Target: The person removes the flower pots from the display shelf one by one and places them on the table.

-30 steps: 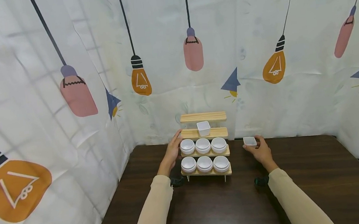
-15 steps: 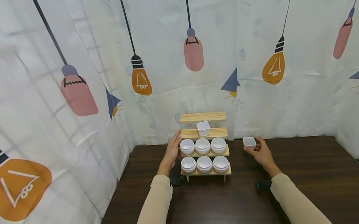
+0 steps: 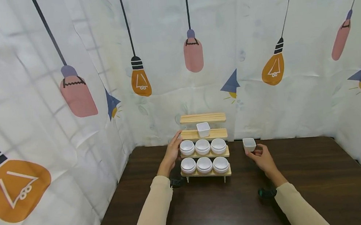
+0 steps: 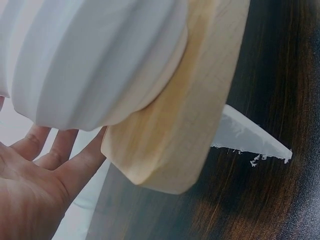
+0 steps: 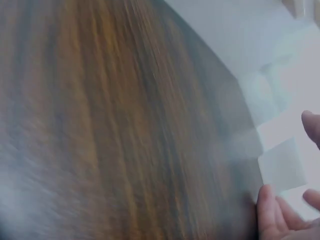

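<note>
A stepped wooden rack (image 3: 203,117) stands at the back of the dark table (image 3: 229,202). Its two lower steps carry rows of round white bowls (image 3: 202,146), and a small square white cup (image 3: 203,129) sits on a higher step. My left hand (image 3: 171,152) rests with straight fingers against the rack's left end; in the left wrist view the palm (image 4: 35,170) lies beside the wooden step edge (image 4: 185,125). My right hand (image 3: 261,155) pinches another square white cup (image 3: 249,144) to the right of the rack, lifted off the table. The right wrist view is blurred, showing that cup (image 5: 281,164) by my fingertips (image 5: 267,210).
Printed cloth walls (image 3: 67,102) with lamp pictures enclose the table on the left, back and right. The table's wooden surface stretches bare in front of the rack and to the right of my right hand.
My right hand has tilted and raised the square cup slightly, drawing a little toward me. The left hand stays against the rack.
</note>
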A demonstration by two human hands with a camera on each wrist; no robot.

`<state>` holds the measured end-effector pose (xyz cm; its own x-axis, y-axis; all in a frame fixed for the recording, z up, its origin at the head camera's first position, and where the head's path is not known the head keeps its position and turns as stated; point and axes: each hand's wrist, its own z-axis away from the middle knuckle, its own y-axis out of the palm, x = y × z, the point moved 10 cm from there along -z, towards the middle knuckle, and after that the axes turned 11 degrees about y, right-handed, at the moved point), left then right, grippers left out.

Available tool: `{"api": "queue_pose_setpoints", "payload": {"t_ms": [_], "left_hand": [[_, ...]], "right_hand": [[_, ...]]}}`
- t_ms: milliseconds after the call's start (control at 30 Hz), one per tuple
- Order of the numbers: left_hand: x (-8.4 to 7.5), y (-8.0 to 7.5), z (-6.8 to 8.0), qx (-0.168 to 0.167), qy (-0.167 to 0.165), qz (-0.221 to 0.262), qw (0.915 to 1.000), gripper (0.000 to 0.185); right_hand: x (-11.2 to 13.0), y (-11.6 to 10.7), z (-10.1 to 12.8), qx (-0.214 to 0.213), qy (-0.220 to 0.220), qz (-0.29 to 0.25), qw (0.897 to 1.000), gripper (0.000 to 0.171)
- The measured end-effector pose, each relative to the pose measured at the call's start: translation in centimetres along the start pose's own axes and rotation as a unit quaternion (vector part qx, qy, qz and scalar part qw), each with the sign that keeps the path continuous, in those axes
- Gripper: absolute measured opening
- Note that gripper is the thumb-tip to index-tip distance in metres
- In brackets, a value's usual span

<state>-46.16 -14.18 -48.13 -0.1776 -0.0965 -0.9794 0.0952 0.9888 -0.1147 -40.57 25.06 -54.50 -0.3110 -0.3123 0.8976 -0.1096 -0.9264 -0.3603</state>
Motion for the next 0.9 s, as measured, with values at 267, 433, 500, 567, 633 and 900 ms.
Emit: {"api": "queue_pose_setpoints", "payload": {"t_ms": [267,433,500,567,633,900], "left_hand": [[0.1,0.1,0.0,0.001,-0.006,0.006,1.0,0.047],[0.1,0.0,0.1,0.003,-0.006,0.001,1.0,0.047],[0.2,-0.1,0.1,0.004,-0.007,-0.001,1.0,0.047],[0.2,-0.1,0.1,0.005,-0.008,0.0,1.0,0.046],[0.2,-0.1,0.0,0.006,-0.008,0.0,1.0,0.047],[0.4,-0.1,0.0,0.01,-0.012,0.003,0.9999,0.048]], "right_hand": [[-0.4,0.1,1.7,0.002,0.034,-0.004,0.999,0.094],[0.2,0.4,2.8,0.0,0.03,0.001,1.0,0.091],[0.7,0.4,3.2,-0.005,0.022,0.0,1.0,0.089],[1.5,0.4,3.5,-0.013,0.008,-0.002,1.0,0.085],[2.5,0.4,3.8,-0.021,-0.011,-0.004,1.0,0.079],[8.1,1.0,5.3,-0.034,-0.095,-0.008,0.995,0.063]]}}
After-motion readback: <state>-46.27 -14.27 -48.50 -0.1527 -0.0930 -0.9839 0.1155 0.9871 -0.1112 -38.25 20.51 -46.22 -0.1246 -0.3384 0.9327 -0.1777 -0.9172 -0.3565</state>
